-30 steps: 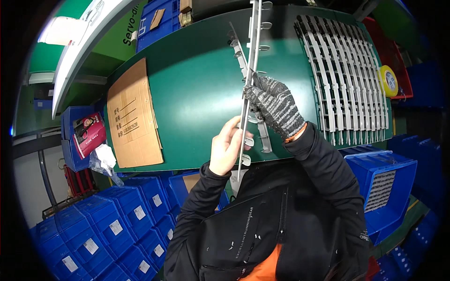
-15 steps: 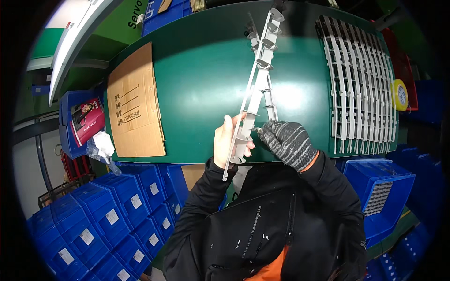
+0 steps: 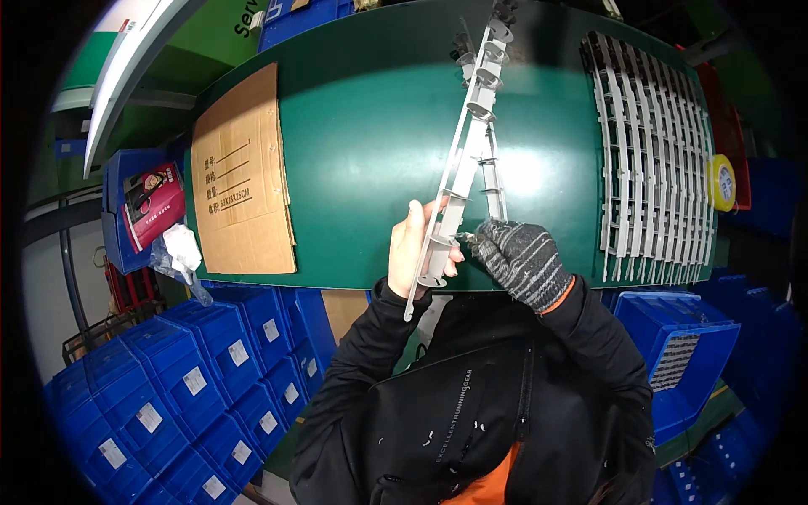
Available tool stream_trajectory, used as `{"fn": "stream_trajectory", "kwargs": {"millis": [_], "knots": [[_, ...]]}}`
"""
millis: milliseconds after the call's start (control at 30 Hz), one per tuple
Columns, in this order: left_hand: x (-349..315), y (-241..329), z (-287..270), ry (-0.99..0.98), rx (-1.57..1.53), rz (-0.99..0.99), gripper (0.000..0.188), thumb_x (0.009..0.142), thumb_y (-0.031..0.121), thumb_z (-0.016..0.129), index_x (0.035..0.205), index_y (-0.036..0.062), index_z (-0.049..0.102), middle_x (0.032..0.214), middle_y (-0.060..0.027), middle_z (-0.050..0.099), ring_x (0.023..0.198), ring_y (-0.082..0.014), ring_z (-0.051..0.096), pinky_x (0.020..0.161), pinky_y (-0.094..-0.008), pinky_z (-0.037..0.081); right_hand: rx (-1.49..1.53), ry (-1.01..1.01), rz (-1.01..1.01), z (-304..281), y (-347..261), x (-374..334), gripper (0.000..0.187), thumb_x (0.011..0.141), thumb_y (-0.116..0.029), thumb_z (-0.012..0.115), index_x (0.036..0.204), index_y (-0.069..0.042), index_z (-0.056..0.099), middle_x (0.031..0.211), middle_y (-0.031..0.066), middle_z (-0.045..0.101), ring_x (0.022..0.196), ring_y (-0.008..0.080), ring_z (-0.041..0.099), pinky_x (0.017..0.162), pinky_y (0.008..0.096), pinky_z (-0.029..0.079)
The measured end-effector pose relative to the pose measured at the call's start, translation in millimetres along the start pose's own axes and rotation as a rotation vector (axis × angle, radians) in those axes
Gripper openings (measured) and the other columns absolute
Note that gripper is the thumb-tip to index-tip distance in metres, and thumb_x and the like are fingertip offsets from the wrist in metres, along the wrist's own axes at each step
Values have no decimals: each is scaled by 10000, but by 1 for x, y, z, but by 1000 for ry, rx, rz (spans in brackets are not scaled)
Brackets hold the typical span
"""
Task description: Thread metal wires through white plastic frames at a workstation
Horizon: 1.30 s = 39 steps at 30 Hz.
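A long pale grey strip, with round disc-like flaps along its length, slants up and away over the green table. Its near end rests in my bare left hand, whose fingers wrap round it from beneath with the thumb along its left side. My right hand, in a dark grey striped knit glove, is closed in a pinch against the strip's right edge. Whatever lies between those fingertips is too small to name. A second, similar strip lies behind the held one and is partly hidden by it.
Rows of similar grey strips lie side by side on the table's right, next to a yellow tape roll. Flat cardboard covers the left. Blue bins stand below left, and a blue crate stands below right.
The whole view has shifted slightly. My left hand still holds the strip, and my right hand keeps its pinch at nearly the same spot on the edge.
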State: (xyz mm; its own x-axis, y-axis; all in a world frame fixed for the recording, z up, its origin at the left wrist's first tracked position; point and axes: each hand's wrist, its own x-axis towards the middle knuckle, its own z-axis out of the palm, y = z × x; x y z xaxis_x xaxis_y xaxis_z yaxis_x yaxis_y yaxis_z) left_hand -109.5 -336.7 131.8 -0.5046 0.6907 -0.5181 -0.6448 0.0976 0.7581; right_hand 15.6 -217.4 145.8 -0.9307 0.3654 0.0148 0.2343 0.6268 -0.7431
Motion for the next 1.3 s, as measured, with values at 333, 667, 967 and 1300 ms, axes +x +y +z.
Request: {"fn": "stream_trajectory", "kwargs": {"millis": [333, 667, 967, 1300], "knots": [[2, 0, -2, -26, -13, -16, 626, 917, 495, 255, 1193, -47, 404, 534, -146, 550, 355, -187, 515, 330, -253, 432, -2, 175, -2, -5, -2, 3, 143, 798, -191, 559, 815, -62, 621, 743, 107, 605, 672, 287, 579, 599, 376, 464], [5, 1, -9, -114, 25, -11, 648, 913, 512, 252, 1225, -33, 414, 580, -122, 559, 413, -158, 537, 402, -238, 461, -12, 270, 57, -5, -3, 11, 155, 736, -198, 628, 785, -51, 628, 732, 126, 585, 675, 291, 569, 612, 369, 464], [4, 0, -15, -63, -28, 4, 625, 918, 494, 251, 1188, -49, 403, 567, -153, 550, 353, -191, 508, 329, -257, 436, 35, 228, 241, -13, 10, 13, 287, 778, -294, 604, 922, -46, 629, 825, 131, 595, 739, 259, 584, 667, 355, 464], [35, -63, -83, 124, 162, -24, 473, 885, 356, 491, 1195, 5, 425, 764, -146, 583, 507, -186, 587, 420, -278, 480, -13, 65, 487, 36, 92, 28, 362, 777, -278, 585, 1019, -9, 582, 915, 159, 615, 844, 260, 591, 769, 339, 464]]}}
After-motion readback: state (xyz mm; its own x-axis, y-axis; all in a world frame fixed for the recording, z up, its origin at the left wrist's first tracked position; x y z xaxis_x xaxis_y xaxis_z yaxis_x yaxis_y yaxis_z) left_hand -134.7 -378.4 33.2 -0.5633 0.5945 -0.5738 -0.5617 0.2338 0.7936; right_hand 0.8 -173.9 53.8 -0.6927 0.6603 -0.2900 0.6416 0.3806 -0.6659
